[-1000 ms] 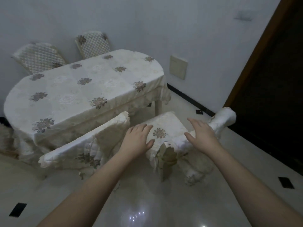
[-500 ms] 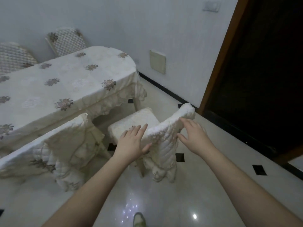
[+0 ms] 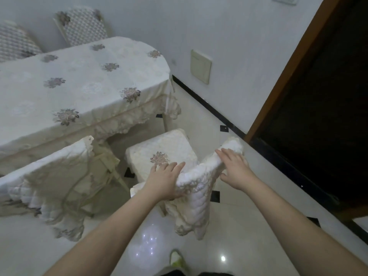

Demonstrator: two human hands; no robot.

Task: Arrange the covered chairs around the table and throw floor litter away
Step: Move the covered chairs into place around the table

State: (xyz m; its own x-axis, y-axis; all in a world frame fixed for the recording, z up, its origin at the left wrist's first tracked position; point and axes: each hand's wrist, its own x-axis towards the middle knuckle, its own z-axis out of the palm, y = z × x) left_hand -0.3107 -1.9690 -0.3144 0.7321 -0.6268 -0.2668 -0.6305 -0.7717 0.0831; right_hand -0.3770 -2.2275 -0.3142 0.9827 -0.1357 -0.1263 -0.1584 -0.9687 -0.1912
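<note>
Fingers (image 3: 229,154) grip chair (image 3: 165,150) backrest, open floor (image 3: 249,226) behind.

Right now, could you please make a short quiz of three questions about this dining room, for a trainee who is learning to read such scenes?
1. True or false: both hands rest on the backrest of the same chair.
2. How many chairs stand behind the table, near the wall? A) none B) two C) four
3. Fill in: the seat of the held chair points toward the ____.

Key:
1. True. The left hand and right hand hold the covered backrest of the near chair.
2. B. Two chairs with quilted backs show behind the table.
3. Table. The seat faces it.
</note>
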